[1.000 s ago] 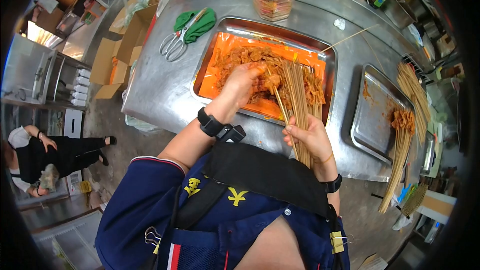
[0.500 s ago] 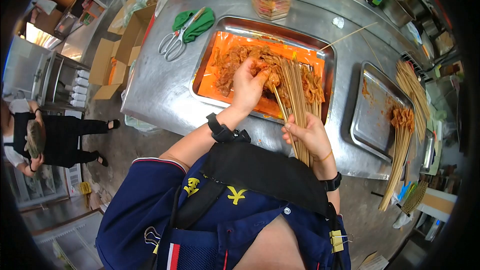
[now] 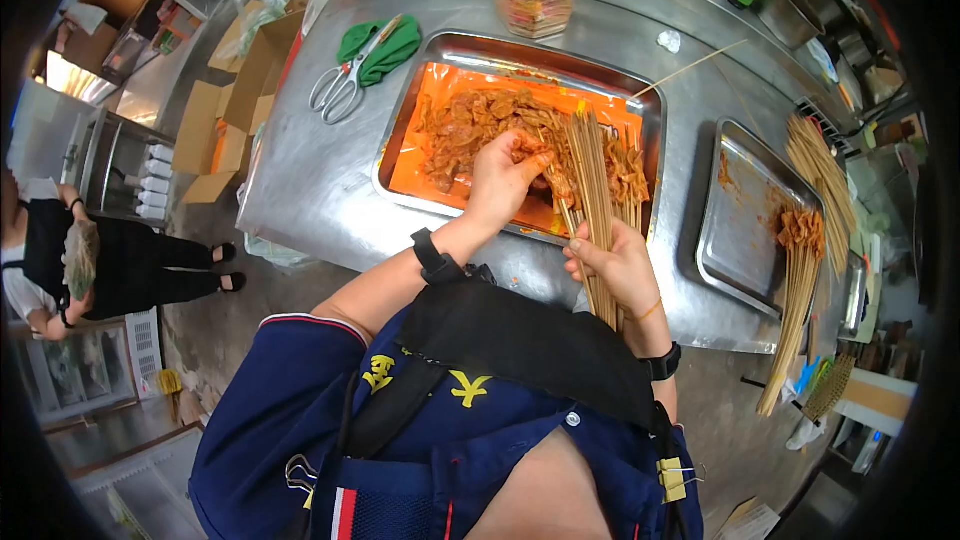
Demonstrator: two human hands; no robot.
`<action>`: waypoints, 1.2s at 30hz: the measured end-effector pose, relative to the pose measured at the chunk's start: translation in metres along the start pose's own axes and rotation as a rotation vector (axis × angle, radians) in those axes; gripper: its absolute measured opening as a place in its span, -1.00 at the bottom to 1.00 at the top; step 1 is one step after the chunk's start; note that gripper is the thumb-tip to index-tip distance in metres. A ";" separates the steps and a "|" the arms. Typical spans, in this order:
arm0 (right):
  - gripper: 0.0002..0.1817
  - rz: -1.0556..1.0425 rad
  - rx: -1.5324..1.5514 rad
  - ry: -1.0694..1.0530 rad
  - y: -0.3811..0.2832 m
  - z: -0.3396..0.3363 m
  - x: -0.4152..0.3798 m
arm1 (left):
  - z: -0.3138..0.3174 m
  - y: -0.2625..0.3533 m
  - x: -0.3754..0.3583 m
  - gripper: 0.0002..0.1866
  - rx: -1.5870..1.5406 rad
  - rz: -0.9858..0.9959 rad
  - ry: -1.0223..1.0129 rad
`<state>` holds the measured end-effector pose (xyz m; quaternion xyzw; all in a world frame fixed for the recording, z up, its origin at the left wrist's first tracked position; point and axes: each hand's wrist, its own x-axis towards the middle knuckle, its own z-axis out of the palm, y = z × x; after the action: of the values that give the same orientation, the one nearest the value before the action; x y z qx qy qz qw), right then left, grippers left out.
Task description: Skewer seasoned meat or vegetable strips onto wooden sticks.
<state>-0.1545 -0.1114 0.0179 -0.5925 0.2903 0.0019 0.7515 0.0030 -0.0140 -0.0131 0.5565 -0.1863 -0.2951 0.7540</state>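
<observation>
My left hand point(image 3: 508, 178) pinches a piece of red-sauced, marinated meat point(image 3: 562, 183) at the upper part of a bamboo skewer. My right hand point(image 3: 618, 265) is closed around a bundle of bamboo skewers point(image 3: 594, 180), whose points face away from me over the metal tray point(image 3: 385, 165). A pile of the same meat point(image 3: 468, 125) lies on an orange plastic sheet point(image 3: 408, 178) in that tray. Loaded skewers point(image 3: 626, 175) rest at the tray's right side, partly hidden behind the bundle.
A second tray point(image 3: 712, 230) at the right bears loaded skewers point(image 3: 800, 270); bare skewers point(image 3: 825, 170) lie beyond it. Scissors point(image 3: 342, 90) rest against a green cloth point(image 3: 392, 52). A clear container point(image 3: 537, 5) stands behind the tray. Another person point(image 3: 120, 260) stands at the left.
The meat at my left fingers now sits lower along the skewer, nearer my right hand. My right hand keeps its grip on the bundle. The other person's arms and feet have shifted.
</observation>
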 end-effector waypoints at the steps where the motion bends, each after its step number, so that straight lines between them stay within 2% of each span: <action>1: -0.89 -0.012 -0.009 0.001 0.000 -0.001 0.000 | -0.001 -0.002 0.002 -0.93 0.037 0.039 -0.025; 2: -0.89 -0.023 -0.018 -0.003 0.002 -0.001 0.000 | -0.002 -0.005 0.004 -0.92 0.076 0.078 -0.047; 3: -0.88 -0.135 -0.139 0.019 0.007 -0.003 0.002 | -0.003 -0.010 0.006 -0.84 0.038 0.076 -0.066; 5: -0.85 -0.359 -0.374 0.064 0.018 -0.010 0.006 | 0.001 -0.018 0.009 -0.80 0.043 0.099 0.010; 8: -0.81 -0.563 -0.696 0.108 0.010 -0.015 0.003 | 0.006 -0.031 0.020 -0.74 0.126 0.162 0.071; 9: -0.80 -0.373 -0.474 0.041 0.005 -0.013 0.000 | 0.006 -0.033 0.023 -0.71 0.166 0.188 0.086; 11: -0.78 0.009 -0.029 -0.088 -0.007 -0.006 -0.007 | 0.010 -0.019 0.021 -0.70 0.250 -0.054 0.061; 12: -0.76 0.015 0.012 -0.101 -0.006 -0.007 -0.004 | 0.012 -0.010 0.020 -0.69 0.291 -0.174 0.047; 15: -0.73 0.024 0.101 -0.120 0.001 -0.011 0.002 | 0.008 -0.015 0.020 -0.76 0.507 0.116 0.151; 18: -0.70 0.021 0.074 -0.116 0.003 -0.012 0.003 | 0.001 -0.002 0.014 -0.83 0.214 -0.070 0.015; 19: -0.70 0.032 0.039 -0.117 0.003 -0.012 0.004 | 0.001 0.006 0.010 -0.82 0.143 -0.203 -0.030; 22: -0.70 0.040 -0.041 -0.118 0.002 -0.009 0.007 | -0.001 0.003 0.005 -0.82 -0.046 -0.274 -0.189; 29: -0.70 0.033 0.082 -0.086 0.006 -0.009 0.005 | -0.005 0.000 0.003 -0.83 -0.056 -0.238 -0.206; 36: -0.86 0.009 0.104 -0.075 0.004 -0.008 0.003 | -0.005 -0.003 0.000 -0.81 0.047 -0.238 -0.123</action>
<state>-0.1564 -0.1183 0.0121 -0.5510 0.2642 0.0123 0.7915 0.0053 -0.0113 -0.0177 0.5731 -0.1718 -0.4116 0.6875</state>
